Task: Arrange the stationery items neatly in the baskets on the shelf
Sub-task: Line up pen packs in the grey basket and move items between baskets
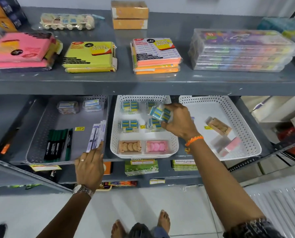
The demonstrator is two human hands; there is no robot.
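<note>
At centre frame our right hand (178, 123) hovers over the middle white basket (115, 134), its fingers (167, 124) pinching a clear packet of blue erasers (160, 113) above three like packets already laid in rows. Our left hand (90, 167), lower left of centre, rests on the front edge of the grey basket (40, 134), fingers pressed together, one fingertip touching the stack of white slips (97, 134) that leans against its right wall.

The held packet looks blurred, so we judge it is on the move; set down carelessly, it could land askew on the packet beneath (154, 124) or nudge the tidy rows. The slippery wrapper could also slide from our pinch. A push from our left could tip the leaning slips flat across the green markers (57, 145).
</note>
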